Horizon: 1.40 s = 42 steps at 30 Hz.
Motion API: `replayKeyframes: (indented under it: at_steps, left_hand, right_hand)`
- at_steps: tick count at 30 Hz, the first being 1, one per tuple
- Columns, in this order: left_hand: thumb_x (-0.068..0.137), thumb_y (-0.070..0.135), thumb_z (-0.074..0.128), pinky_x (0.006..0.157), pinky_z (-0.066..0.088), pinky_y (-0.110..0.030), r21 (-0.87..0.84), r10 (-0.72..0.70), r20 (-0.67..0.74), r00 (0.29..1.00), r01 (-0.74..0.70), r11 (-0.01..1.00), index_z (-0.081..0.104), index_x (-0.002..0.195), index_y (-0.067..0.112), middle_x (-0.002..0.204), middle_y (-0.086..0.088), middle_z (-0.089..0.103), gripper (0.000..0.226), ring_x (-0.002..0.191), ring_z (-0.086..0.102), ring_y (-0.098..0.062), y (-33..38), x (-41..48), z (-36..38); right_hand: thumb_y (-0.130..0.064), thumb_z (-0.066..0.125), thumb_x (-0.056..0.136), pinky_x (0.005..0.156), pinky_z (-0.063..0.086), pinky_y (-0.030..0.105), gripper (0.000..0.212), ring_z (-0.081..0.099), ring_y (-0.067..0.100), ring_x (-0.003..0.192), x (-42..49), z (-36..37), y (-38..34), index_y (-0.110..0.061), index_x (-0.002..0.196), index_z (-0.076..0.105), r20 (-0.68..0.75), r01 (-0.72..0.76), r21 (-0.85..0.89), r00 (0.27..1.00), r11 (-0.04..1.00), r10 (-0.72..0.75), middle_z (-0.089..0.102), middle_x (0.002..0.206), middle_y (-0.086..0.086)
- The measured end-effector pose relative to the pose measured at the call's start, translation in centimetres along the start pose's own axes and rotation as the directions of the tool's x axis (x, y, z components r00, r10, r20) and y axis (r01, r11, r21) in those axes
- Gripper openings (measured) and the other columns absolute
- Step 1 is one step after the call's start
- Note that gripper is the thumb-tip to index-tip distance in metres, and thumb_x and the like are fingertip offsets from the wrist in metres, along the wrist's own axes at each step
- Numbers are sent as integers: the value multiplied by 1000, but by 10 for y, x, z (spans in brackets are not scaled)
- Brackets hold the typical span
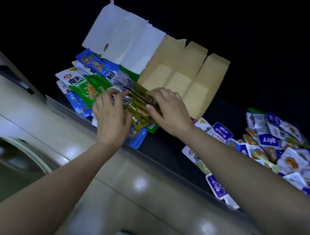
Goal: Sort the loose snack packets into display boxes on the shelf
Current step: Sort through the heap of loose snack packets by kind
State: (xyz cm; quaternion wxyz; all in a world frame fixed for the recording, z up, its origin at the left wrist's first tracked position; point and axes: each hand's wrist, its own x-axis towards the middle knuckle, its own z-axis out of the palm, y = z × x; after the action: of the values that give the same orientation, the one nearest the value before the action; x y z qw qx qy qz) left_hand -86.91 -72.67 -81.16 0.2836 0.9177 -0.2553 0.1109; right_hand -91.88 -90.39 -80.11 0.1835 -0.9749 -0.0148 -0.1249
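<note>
I am gripping a stack of olive-green packets [138, 103] at the centre of the frame. My left hand [112, 115] is curling round its left end and my right hand [171, 111] is clamping its right end. The stack is sitting just below three open brown boxes [186, 76], whose pale floors are showing. A white box [121, 37] is standing open at upper centre, with blue and green packets [87, 86] lying before it. Purple-and-white packets [285, 147] are lying heaped at the right on the dark shelf [165, 150].

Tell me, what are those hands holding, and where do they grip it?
A stack of olive-green snack packets, between both hands: the right hand clasps its right end, the left hand its left end.
</note>
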Motion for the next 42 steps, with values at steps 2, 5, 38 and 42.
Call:
replayKeyframes:
  at_steps: [2, 5, 38, 42]
  left_hand:
    - [78, 14, 46, 85, 37, -47, -56, 155, 19, 988, -154, 987, 61, 111, 9, 110, -16, 53, 37, 102, 47, -36, 23, -6, 5]
    - [79, 15, 44, 74, 43, -45, -203, 352, 153, 923, -319, 926, 64, 98, 12, 95, -10, 55, 28, 89, 51, -32, 63, -17, 24]
    - [83, 50, 67, 108, 25, -43, 150, -46, 555, 831, -46, 988, 37, 147, 23, 150, -16, 26, 75, 136, 23, -35, 157, -84, 103]
    - [70, 69, 70, 111, 21, -45, 161, -42, 591, 805, -68, 985, 32, 147, 29, 155, -16, 18, 95, 141, 17, -36, 157, -89, 100]
  right_hand:
    - [-33, 44, 95, 79, 42, 32, 35, 60, 22, 95, -27, -19, 18, -14, 121, 59, -8, -23, 56, 1000, 998, 23, 62, 110, 4]
    - [-24, 53, 91, 69, 48, 32, 24, 62, 16, 79, -82, -52, 48, -17, 112, 63, 7, -167, 85, 986, 982, 167, 66, 97, -3]
    - [-47, 57, 92, 120, 1, 47, 72, 4, 25, 150, -259, -82, 122, -19, 151, 27, 24, -534, -239, 832, 811, 555, 15, 161, 8]
    - [-54, 63, 85, 116, 1, 41, 83, 10, 18, 148, -261, -75, 113, -29, 153, 23, 296, -387, -312, 828, 868, 476, 13, 162, 0]
